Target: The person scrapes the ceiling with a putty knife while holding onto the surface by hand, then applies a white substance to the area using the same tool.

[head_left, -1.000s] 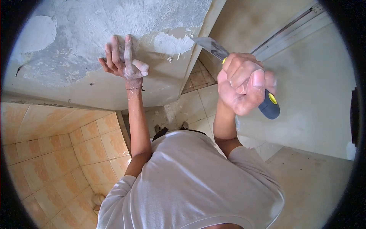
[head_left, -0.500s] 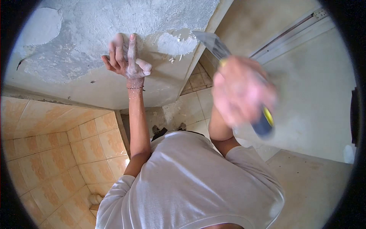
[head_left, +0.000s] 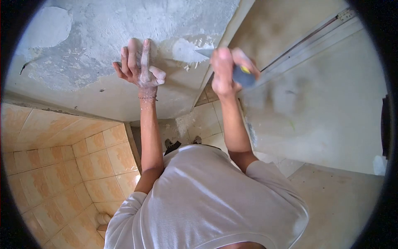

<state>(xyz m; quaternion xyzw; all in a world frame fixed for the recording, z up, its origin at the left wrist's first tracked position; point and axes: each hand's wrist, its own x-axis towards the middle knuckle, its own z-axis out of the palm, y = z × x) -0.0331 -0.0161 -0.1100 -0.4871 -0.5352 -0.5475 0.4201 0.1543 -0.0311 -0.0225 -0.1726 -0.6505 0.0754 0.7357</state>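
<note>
My left hand, dusted white, rests against the wall with its fingers spread and nothing held. Wrapped around the dark, yellow-marked handle of a scraper is my right hand, slightly blurred. The blade's tip meets the edge of a whitish bare patch, close to the wall's corner. Ragged flakes of coating hang along that patch's rim. Grey, roughened surface covers the upper wall, and smooth cream paint remains below it.
Orange-patterned tiles line a recess at lower left. A pale door-like panel stands to the right, beside a frame with a hinge. Dusty floor tiles lie below, around my shoes.
My right hand has swung up and left with the scraper, bringing its blade to the patch near the corner. My left hand has stayed almost in place on the wall.
</note>
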